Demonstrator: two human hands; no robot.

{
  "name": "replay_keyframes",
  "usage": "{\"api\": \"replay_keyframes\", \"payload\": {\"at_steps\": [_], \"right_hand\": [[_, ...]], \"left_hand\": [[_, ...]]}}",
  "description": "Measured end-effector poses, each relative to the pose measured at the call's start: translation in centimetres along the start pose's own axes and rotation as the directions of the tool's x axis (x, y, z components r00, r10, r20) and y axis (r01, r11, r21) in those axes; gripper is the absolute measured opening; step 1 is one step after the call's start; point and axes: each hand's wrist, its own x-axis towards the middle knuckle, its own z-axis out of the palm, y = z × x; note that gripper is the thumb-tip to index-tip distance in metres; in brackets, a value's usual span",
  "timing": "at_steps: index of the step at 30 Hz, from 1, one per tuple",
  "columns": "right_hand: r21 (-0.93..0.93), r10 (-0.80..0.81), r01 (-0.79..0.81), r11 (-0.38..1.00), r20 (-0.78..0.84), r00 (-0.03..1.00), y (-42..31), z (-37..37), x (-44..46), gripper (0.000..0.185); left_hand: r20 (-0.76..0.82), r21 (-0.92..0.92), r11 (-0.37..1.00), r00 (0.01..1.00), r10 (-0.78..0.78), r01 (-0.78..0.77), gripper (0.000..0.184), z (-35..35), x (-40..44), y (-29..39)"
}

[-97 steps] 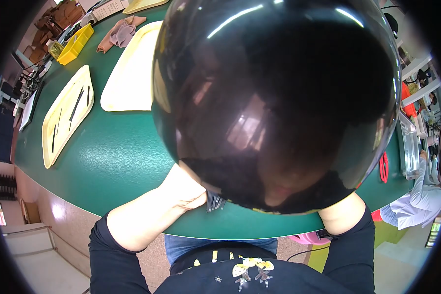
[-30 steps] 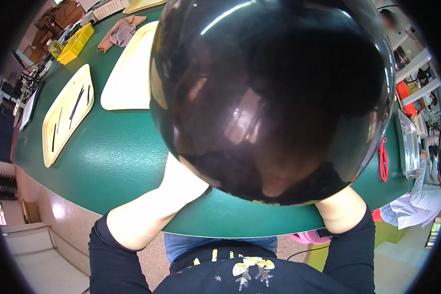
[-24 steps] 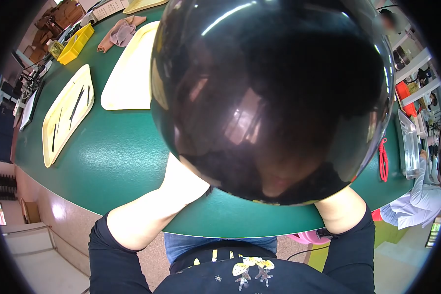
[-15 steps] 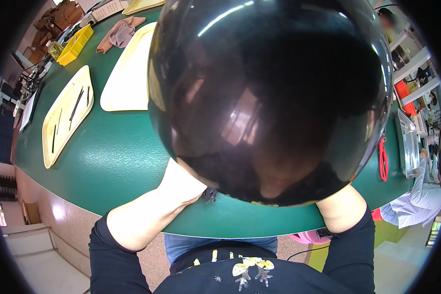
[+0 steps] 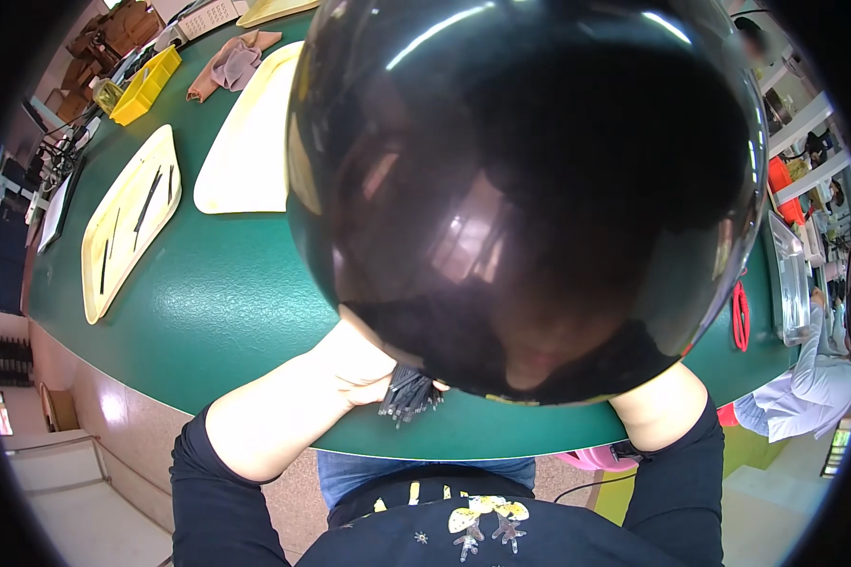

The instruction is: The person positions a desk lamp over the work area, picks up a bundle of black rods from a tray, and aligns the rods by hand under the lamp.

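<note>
A large glossy black dome [image 5: 529, 189] fills the middle of the view and hides most of both hands. Below its lower left edge, my left hand [image 5: 361, 376] is closed around a bundle of thin black rods [image 5: 411, 395], whose ends fan out toward my body. A fingertip shows at the bundle's right side; the other fingers are hidden. On the right, only my right wrist [image 5: 667, 402] comes out from under the dome. What that hand touches or holds is not visible.
Several dark thin rods lie in a cream tray [image 5: 104, 222] on the green table [image 5: 227, 312]. Beside it are a white tray [image 5: 246, 151], a crumpled cloth [image 5: 234, 64] and a yellow bin [image 5: 147, 85]. A red cord [image 5: 740, 317], a metal tray [image 5: 790, 279] and another person's sleeve [image 5: 808, 373] are on the right.
The rod bundle has come further out from under the dome, and more of my left hand shows. The dome appears slightly shifted right and down.
</note>
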Motion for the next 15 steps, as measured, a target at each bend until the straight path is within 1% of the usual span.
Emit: {"api": "replay_keyframes", "payload": {"at_steps": [1, 4, 6, 7, 10, 11, 13, 14, 15], "right_hand": [[0.038, 0.038, -0.035, 0.999, -0.073, 0.997, -0.4, 0.4, -0.2, 0.039], [0.170, 0.166, -0.122, 0.978, -0.276, 0.947, -3.6, 2.3, 1.3, 0.063], [0.263, 0.260, -0.163, 0.951, -0.393, 0.882, -6.5, 3.9, 3.0, 0.082], [0.380, 0.301, -0.110, 0.918, -0.491, 0.818, -8.8, 5.4, 6.0, 0.099], [0.237, 0.149, -0.036, 0.971, -0.482, 0.863, -7.1, 3.9, 4.9, 0.093], [0.199, 0.202, -0.112, 0.974, -0.523, 0.828, -7.3, 3.7, 4.9, 0.089], [0.242, 0.276, -0.172, 0.955, -0.509, 0.815, -6.8, 3.5, 4.7, 0.086], [0.263, 0.312, -0.202, 0.944, -0.501, 0.807, -6.7, 3.6, 4.8, 0.085], [0.226, 0.262, -0.166, 0.960, -0.506, 0.822, -7.1, 3.9, 4.9, 0.084]], "left_hand": [[-0.006, -0.008, 0.996, 0.996, 0.093, -0.093, 0.016, 0.0, 0.3, -0.6], [-0.085, 0.243, 0.962, 0.985, 0.147, -0.123, 0.014, 0.4, 0.1, 0.0], [-0.090, 0.248, 0.958, 0.982, 0.167, -0.141, 0.012, 0.6, 0.2, 0.5], [-0.093, 0.250, 0.957, 0.980, 0.178, -0.151, 0.011, 0.8, 0.2, 0.7], [-0.164, 0.194, 0.966, 0.965, 0.204, -0.171, 0.011, 2.6, -0.3, 1.2], [-0.172, 0.226, 0.960, 0.963, 0.208, -0.167, 0.012, 2.4, -0.2, 1.1], [-0.185, 0.288, 0.944, 0.959, 0.217, -0.158, 0.012, 1.7, 0.0, 0.7], [-0.164, 0.226, 0.959, 0.964, 0.210, -0.170, 0.013, 1.9, -0.1, 0.8], [-0.142, 0.164, 0.970, 0.969, 0.204, -0.180, 0.014, 2.3, -0.2, 1.1]]}}
